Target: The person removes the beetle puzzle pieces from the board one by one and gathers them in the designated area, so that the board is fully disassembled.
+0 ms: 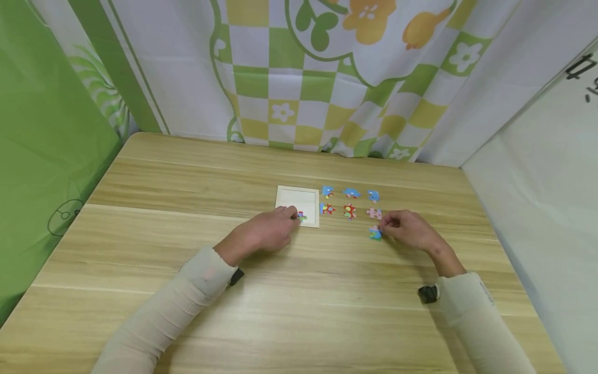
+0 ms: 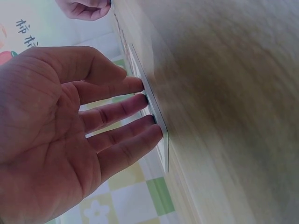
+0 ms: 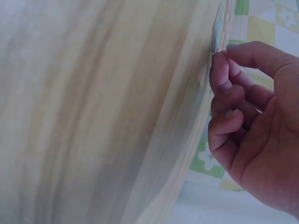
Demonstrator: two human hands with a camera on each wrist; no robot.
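A square wooden puzzle tray (image 1: 284, 197) lies on the table, with one small multicoloured puzzle piece (image 1: 302, 217) in its lower part. My left hand (image 1: 268, 231) reaches over the tray's lower left corner, fingertips down at that piece. In the left wrist view its fingers (image 2: 124, 154) are fairly straight and touch the tray area; the thumb stays off. Thumb and index finger of my right hand (image 1: 410, 228) pinch the edge of a blue and green puzzle piece (image 1: 375, 234). Its other fingers are curled in the right wrist view, where the piece (image 3: 217, 30) shows edge-on.
Right of the tray, several pieces lie in two rows: blue ones (image 1: 351, 193) in the far row, red ones (image 1: 350, 211) and a pink one (image 1: 374, 213) in the near row. A checked curtain (image 1: 317, 98) hangs behind the wooden table (image 1: 299, 301).
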